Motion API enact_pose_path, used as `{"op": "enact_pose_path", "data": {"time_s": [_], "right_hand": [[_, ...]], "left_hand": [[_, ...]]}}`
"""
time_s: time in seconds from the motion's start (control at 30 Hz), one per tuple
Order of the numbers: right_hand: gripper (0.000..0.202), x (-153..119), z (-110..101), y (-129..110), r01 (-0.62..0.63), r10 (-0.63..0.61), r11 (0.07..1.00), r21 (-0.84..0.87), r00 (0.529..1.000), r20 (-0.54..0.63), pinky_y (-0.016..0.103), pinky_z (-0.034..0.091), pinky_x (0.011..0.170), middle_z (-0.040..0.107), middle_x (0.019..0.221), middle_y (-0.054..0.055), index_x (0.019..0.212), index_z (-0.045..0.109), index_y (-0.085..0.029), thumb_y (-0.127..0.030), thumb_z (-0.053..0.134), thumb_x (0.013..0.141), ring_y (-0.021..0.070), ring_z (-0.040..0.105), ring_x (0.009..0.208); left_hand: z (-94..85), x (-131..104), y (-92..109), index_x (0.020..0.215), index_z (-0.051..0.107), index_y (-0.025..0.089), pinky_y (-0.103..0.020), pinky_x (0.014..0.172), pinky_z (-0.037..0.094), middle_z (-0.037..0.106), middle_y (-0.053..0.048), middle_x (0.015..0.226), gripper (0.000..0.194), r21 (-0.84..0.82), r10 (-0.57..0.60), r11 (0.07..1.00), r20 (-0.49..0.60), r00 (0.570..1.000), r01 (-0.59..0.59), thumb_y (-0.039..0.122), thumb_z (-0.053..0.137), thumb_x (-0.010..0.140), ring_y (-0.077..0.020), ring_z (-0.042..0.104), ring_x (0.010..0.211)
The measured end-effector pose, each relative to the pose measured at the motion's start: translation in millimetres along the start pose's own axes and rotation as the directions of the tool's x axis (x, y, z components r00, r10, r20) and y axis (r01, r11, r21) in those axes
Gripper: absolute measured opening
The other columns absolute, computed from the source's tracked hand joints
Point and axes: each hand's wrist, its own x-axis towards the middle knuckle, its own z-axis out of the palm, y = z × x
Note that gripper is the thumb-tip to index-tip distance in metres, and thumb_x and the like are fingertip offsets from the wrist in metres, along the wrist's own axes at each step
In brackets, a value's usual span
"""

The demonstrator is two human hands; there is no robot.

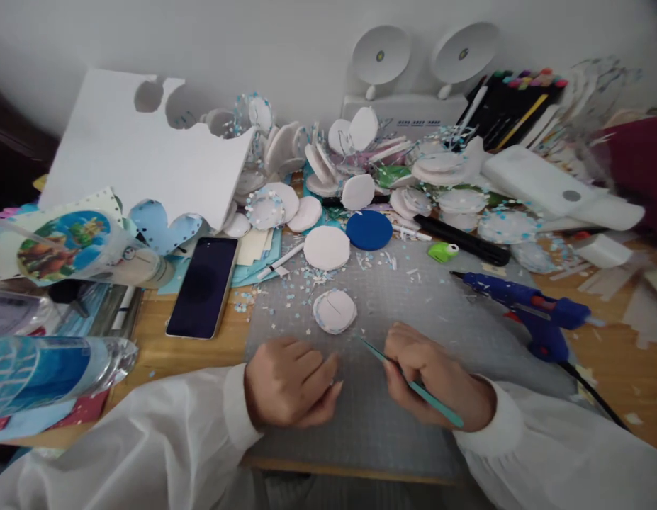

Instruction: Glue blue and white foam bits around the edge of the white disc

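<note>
My right hand [427, 372] pinches a teal pointed tool [437, 404] at four o'clock from a round white foam-like disc [336, 310], which the tool could scuff by drifting, while my left hand [290, 382] curls at seven, any contents unclear.

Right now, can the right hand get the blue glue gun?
Probably yes: only grey mat shows between the right hand and the blue glue gun. But that hand holds a thin teal tool, so its fingers aren't all free.
</note>
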Motion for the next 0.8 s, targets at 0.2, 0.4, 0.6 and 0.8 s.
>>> {"op": "enact_pose_path", "data": {"time_s": [0.2,0.4,0.6,0.8], "right_hand": [[0.029,4.2,9.9,9.6,-0.047,0.048,0.999,0.024,0.997,-0.063,0.026,0.031,0.054,0.037,0.060,-0.006,0.069,0.028,-0.022,0.002,0.043,0.077,0.0102,0.038,0.056],[0.031,1.1,13.0,9.8,-0.094,0.095,0.994,0.055,0.995,-0.019,0.027,0.029,0.055,0.037,0.059,-0.005,0.064,0.027,-0.021,0.003,0.043,0.078,0.0110,0.038,0.057],[0.028,-0.9,13.6,11.9,-0.107,0.106,0.992,0.064,0.994,0.010,0.027,0.030,0.056,0.039,0.061,-0.005,0.067,0.032,-0.021,0.003,0.043,0.079,0.0111,0.038,0.059],[0.028,1.3,12.8,11.3,-0.135,0.133,0.990,0.051,0.990,0.035,0.026,0.030,0.056,0.039,0.060,-0.005,0.067,0.031,-0.021,0.002,0.042,0.079,0.0111,0.039,0.058]], "left_hand": [[4.6,-3.6,-2.5,0.107,0.060,0.004,-0.026,0.037,0.037,0.060,-0.001,0.055,0.034,-0.029,-0.091,0.995,0.119,0.989,0.095,0.022,0.052,0.079,-0.0145,0.054,0.044],[4.1,-5.4,-5.3,0.119,0.053,0.002,-0.027,0.038,0.041,0.060,0.000,0.056,0.040,-0.026,-0.187,0.980,0.187,0.964,0.195,0.019,0.048,0.083,-0.0150,0.055,0.045],[5.9,-6.5,-4.4,0.121,0.051,0.003,-0.025,0.040,0.041,0.060,0.001,0.056,0.039,0.009,-0.239,0.970,0.239,0.941,0.244,0.019,0.044,0.086,-0.0139,0.056,0.045],[6.8,-6.8,-4.4,0.123,0.051,0.002,-0.027,0.039,0.042,0.060,0.001,0.057,0.041,-0.012,-0.239,0.968,0.245,0.940,0.249,0.018,0.047,0.085,-0.0152,0.056,0.045]]}}
